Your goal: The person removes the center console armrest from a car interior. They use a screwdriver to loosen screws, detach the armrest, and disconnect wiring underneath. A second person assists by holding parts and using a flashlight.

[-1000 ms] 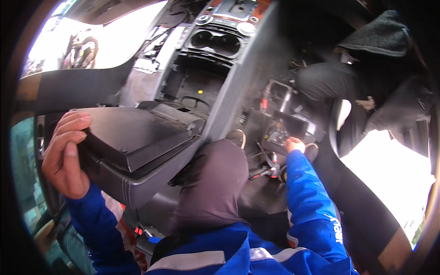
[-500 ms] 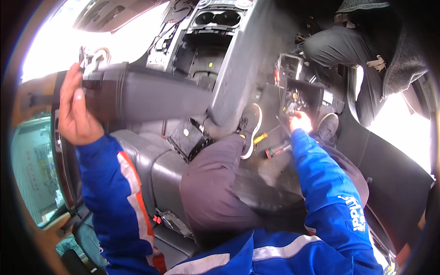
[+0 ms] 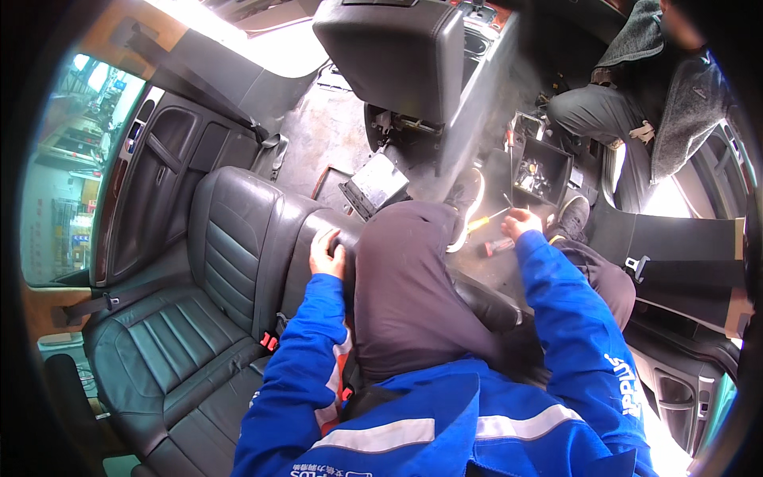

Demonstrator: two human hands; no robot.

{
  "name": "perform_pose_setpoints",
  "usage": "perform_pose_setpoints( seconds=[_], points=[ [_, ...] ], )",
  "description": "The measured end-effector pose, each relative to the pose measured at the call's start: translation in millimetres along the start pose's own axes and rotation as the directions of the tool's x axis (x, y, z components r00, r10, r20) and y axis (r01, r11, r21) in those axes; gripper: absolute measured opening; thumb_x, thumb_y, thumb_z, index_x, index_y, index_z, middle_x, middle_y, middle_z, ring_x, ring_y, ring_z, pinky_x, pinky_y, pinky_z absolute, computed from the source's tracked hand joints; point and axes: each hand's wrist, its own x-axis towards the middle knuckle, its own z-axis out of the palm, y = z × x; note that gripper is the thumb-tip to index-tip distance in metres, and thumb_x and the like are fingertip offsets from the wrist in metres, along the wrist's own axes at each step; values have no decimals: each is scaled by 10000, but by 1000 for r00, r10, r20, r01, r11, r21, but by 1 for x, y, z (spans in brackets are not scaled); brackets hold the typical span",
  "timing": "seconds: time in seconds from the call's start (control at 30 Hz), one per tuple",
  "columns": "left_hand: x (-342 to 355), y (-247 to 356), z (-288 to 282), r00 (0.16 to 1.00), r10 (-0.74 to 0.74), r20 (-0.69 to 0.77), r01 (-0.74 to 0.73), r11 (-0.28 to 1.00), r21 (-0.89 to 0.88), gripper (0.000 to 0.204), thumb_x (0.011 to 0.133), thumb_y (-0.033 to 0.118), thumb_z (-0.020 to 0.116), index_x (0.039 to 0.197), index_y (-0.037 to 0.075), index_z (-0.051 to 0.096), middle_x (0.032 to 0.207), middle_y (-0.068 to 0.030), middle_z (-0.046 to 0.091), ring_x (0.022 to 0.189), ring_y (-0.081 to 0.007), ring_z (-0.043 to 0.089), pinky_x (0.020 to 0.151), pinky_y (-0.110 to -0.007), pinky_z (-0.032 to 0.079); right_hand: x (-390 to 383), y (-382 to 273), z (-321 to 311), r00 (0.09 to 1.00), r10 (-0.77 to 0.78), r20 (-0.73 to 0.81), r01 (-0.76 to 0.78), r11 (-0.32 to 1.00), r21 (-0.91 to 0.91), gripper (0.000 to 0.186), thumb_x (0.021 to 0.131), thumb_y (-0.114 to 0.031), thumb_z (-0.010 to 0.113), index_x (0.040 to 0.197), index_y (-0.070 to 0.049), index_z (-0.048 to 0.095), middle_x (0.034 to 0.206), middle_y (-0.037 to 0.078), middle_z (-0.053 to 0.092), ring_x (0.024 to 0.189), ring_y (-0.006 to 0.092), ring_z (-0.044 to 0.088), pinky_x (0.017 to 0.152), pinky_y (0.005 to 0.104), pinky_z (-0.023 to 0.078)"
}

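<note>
My left hand (image 3: 327, 254) rests on the edge of the black leather seat (image 3: 238, 246) beside my knee, fingers stretched and apart, holding nothing. Down by my feet, my right hand (image 3: 521, 222) has its fingers pinched together; a thin dark piece shows at the fingertips, too small to name. Near those fingers lies a screwdriver (image 3: 478, 225) with a yellow handle, its shaft pointing toward them. A red-and-grey tool handle (image 3: 498, 247) lies just below. Beyond the hand stands a black open tray (image 3: 559, 171) holding several small parts.
Ahead stands the centre console with a dark padded armrest (image 3: 389, 60). A flat silver-topped box (image 3: 375, 184) lies on the floor left of my shoes. Another red-handled screwdriver (image 3: 510, 141) lies by the tray. A person (image 3: 600, 111) in dark trousers crouches at the far right.
My left hand has come off the padded armrest and down onto the seat edge. The armrest now sits over the console's open compartment. My right hand has drawn back slightly from the tray.
</note>
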Motion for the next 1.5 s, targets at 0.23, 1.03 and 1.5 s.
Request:
perform_pose_setpoints(
  seconds=[0.23,1.03,1.5],
  points=[
    [13,-21,31,957,285,-50,-275,949,155,341,704,46,641,1043,79,661,1182,-146,574,1209,-367,461,1032,-450,374,-26,-65,81,975,-163,153,212,893,-398,731,772,-289,760,1320,58,424,1094,185,631,855,216,673,711,301,563],
    [246,22,134,974,128,188,-177,945,276,184,798,148,641,976,99,630,841,-175,661,821,-380,629,754,-455,492,17,-122,182,917,-399,22,255,543,-800,571,700,-274,704,1192,-90,482,927,245,663,896,404,640,826,437,512],
    [251,18,134,957,57,285,-115,974,194,258,789,149,652,1046,138,667,863,-159,672,831,-352,641,767,-420,497,23,-122,180,907,-411,95,336,567,-752,592,691,-294,731,1174,-46,493,975,226,660,933,382,637,846,423,507]
  ],
)
